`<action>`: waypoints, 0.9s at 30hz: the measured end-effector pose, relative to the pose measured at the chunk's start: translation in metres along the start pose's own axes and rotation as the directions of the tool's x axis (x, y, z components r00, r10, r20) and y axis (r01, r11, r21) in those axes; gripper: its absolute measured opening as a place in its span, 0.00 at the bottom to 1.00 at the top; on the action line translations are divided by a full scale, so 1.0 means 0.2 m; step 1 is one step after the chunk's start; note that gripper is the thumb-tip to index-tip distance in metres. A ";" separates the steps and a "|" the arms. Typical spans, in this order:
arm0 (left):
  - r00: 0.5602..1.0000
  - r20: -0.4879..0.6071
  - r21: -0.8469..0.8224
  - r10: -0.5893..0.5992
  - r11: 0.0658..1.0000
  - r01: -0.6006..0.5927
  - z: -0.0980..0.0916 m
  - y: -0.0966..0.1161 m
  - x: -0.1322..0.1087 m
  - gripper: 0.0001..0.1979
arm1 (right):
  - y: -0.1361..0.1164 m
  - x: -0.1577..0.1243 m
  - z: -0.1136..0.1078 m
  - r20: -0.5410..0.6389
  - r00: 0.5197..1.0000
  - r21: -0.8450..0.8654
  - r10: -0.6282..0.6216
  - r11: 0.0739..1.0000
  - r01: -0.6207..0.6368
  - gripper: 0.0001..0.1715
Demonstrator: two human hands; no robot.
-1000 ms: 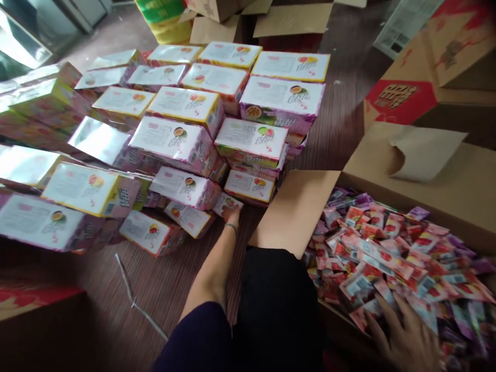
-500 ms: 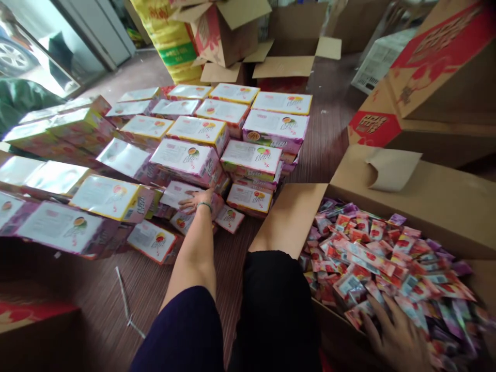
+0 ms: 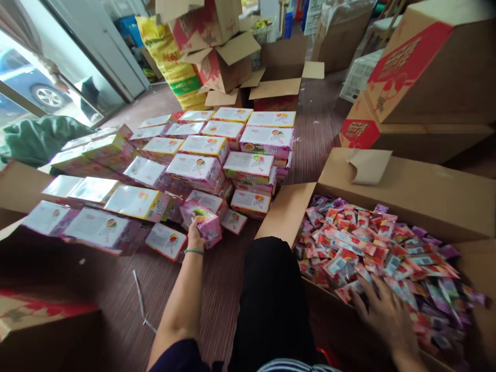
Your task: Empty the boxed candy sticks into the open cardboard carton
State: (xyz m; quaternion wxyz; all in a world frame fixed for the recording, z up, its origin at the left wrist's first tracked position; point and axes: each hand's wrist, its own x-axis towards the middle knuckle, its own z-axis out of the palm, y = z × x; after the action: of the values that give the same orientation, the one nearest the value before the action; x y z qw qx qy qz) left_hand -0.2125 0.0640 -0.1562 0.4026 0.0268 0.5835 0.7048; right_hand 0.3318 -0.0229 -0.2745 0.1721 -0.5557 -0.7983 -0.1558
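My left hand [image 3: 196, 238], with a green band at the wrist, grips a small purple box [image 3: 204, 223] at the near edge of the stacked boxes. The purple box is tilted, its printed side showing. Rows of stacked fruit-printed boxes [image 3: 194, 166] with white tops stand on the floor beyond it. At the right, my right hand [image 3: 382, 305] rests with fingers spread on small red and purple packets [image 3: 356, 240], which fill a large open carton [image 3: 418, 194]. No packet is visibly gripped in it.
Large closed cartons [image 3: 422, 67] stand at the back right. Open cartons [image 3: 227, 67] and a yellow sack [image 3: 170, 62] are at the back. Another carton [image 3: 46, 315] sits at the lower left. A thin white strip [image 3: 139, 299] lies on the brown floor [image 3: 217, 289].
My left hand, flat on a white-topped box before, now holds the purple box, tilted up. The view has shifted, showing more of the background. My right hand remains over the packets.
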 end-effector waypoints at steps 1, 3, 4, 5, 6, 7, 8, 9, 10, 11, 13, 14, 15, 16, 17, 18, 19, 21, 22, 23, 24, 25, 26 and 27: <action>1.000 -0.003 0.006 -0.003 1.000 0.003 -0.02 0.01 -0.08 0.10 | 0.00 0.00 0.01 -0.017 1.000 0.005 0.003 1.000 -0.003 0.29; 1.000 0.022 0.018 0.005 1.000 -0.005 -0.04 0.05 -0.23 0.13 | 0.01 0.00 0.04 -0.044 0.999 0.030 0.019 0.999 -0.018 0.27; 0.998 0.062 0.022 0.026 0.999 -0.028 -0.02 0.08 -0.31 0.16 | 0.02 0.00 0.06 -0.055 0.998 0.055 0.035 0.998 -0.032 0.27; 0.990 0.126 0.031 0.057 0.998 -0.062 0.01 0.12 -0.38 0.19 | 0.02 0.00 0.09 -0.065 0.996 0.088 0.055 0.995 -0.049 0.26; 0.974 0.209 0.044 0.092 0.994 -0.103 0.05 0.17 -0.46 0.23 | 0.02 0.01 0.12 -0.073 0.994 0.127 0.083 0.989 -0.073 0.26; 0.945 0.303 0.065 0.120 0.987 -0.146 0.11 0.22 -0.55 0.26 | 0.01 0.03 0.13 -0.086 0.989 0.175 0.118 0.979 -0.101 0.26; 0.907 0.400 0.095 0.133 0.978 -0.185 0.17 0.27 -0.64 0.30 | -0.01 0.05 0.12 -0.112 0.980 0.228 0.163 0.964 -0.134 0.26; 0.865 0.486 0.135 0.126 0.967 -0.217 0.24 0.32 -0.73 0.34 | -0.04 0.08 0.09 -0.144 0.967 0.286 0.211 0.944 -0.164 0.26; 0.827 0.553 0.184 0.098 0.954 -0.236 0.32 0.37 -0.83 0.38 | -0.07 0.12 0.03 -0.199 0.945 0.344 0.261 0.921 -0.182 0.25; 0.795 0.604 0.240 0.060 0.937 -0.253 0.40 0.40 -0.92 0.41 | -0.10 0.18 -0.06 -0.260 0.915 0.400 0.308 0.897 -0.188 0.24; 0.752 0.659 0.352 -0.030 0.895 -0.273 0.57 0.40 -1.07 0.45 | -0.16 0.32 -0.28 -0.389 0.871 0.469 0.301 0.878 -0.094 0.25; 0.724 0.684 0.412 -0.092 0.867 -0.279 0.66 0.38 -1.13 0.47 | -0.18 0.41 -0.40 -0.436 0.866 0.464 0.245 0.886 -0.017 0.29; 0.687 0.710 0.462 -0.157 0.840 -0.285 0.74 0.34 -1.18 0.48 | -0.18 0.49 -0.53 -0.462 0.877 0.425 0.135 0.901 0.085 0.33; 0.635 0.738 0.501 -0.229 0.816 -0.289 0.82 0.28 -1.23 0.48 | -0.18 0.56 -0.64 -0.502 0.865 0.349 0.001 0.915 0.202 0.38; 0.567 0.766 0.530 -0.303 0.797 -0.289 0.89 0.21 -1.28 0.47 | -0.16 0.61 -0.74 -0.539 0.840 0.273 -0.063 0.930 0.246 0.37; 0.488 0.790 0.547 -0.372 0.787 -0.285 0.95 0.14 -1.32 0.46 | -0.14 0.65 -0.82 -0.561 0.822 0.205 -0.104 0.944 0.259 0.36; 0.407 0.805 0.559 -0.431 0.781 -0.278 1.00 0.07 -1.35 0.44 | -0.12 0.66 -0.89 -0.570 0.813 0.146 -0.118 0.959 0.242 0.34; 0.286 0.816 0.571 -0.502 0.774 -0.273 1.07 -0.07 -1.40 0.41 | -0.06 0.63 -0.96 -0.531 0.844 0.080 -0.072 0.988 0.134 0.29; 0.248 0.820 0.570 -0.516 0.773 -0.277 1.10 -0.13 -1.41 0.40 | -0.03 0.61 -0.97 -0.477 0.878 0.061 -0.041 0.995 0.079 0.28; 0.222 0.821 0.570 -0.526 0.772 -0.282 1.13 -0.18 -1.42 0.40 | 0.00 0.58 -0.97 -0.402 0.915 0.047 -0.022 0.998 0.044 0.29; 0.200 0.820 0.573 -0.536 0.769 -0.284 1.14 -0.23 -1.43 0.40 | 0.02 0.56 -0.96 -0.305 0.952 0.040 -0.016 0.999 0.030 0.32; 0.180 0.816 0.578 -0.549 0.765 -0.286 1.16 -0.27 -1.43 0.41 | 0.04 0.55 -0.95 -0.201 0.979 0.044 -0.027 0.998 0.037 0.35; 0.163 0.810 0.586 -0.564 0.759 -0.283 1.17 -0.30 -1.43 0.42 | 0.06 0.54 -0.94 -0.093 0.994 0.058 -0.051 0.997 0.057 0.37; 0.147 0.799 0.599 -0.584 0.749 -0.283 1.17 -0.33 -1.42 0.43 | 0.07 0.54 -0.93 0.011 0.997 0.081 -0.083 0.993 0.081 0.38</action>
State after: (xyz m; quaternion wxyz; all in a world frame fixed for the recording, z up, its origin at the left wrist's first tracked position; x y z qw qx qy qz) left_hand 0.1325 0.0814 -0.0143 0.7176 0.5429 0.3768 0.2198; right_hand 0.3290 -0.0107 -0.0597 0.1822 -0.5161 -0.8273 -0.1263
